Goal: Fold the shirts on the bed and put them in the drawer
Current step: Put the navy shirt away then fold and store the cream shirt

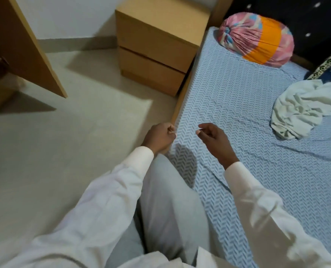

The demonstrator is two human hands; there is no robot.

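One crumpled shirt (304, 107) on bed (238, 84), well right of both hands; right hand (213, 139) nearer, loosely curled, empty; left hand (159, 137) curled at bed edge, grip unclear.

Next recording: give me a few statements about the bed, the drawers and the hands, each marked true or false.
1. The shirt lies crumpled on the bed. True.
2. The right hand holds the shirt. False: it hovers over the sheet, apart from the shirt, and holds nothing.
3. Both drawers of the nightstand are shut. True.
4. The pillow lies on the floor. False: it lies on the bed, at the end beside the nightstand.
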